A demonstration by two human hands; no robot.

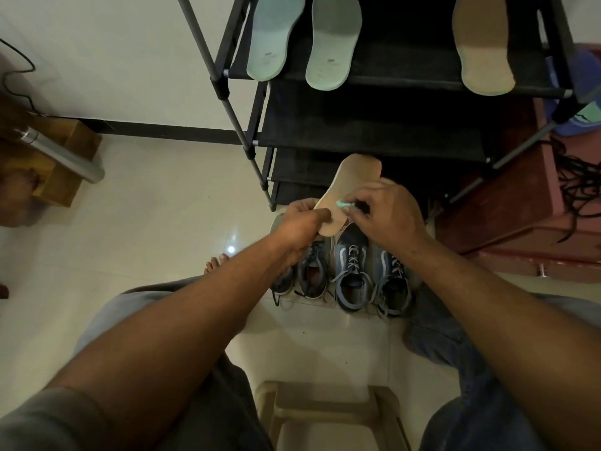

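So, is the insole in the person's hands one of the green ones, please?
No, the held insole is tan; the two green insoles lie on the rack.

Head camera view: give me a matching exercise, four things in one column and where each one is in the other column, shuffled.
Things:
1. mint-green insoles
2. blue shoes
3. lower tan insole
4. small green piece

Places:
A. pinched by the right hand
B. on the floor
C. on the rack, highest visible shelf
D. gripped by the left hand

Pairs: 1-C, 2-B, 3-D, 4-A
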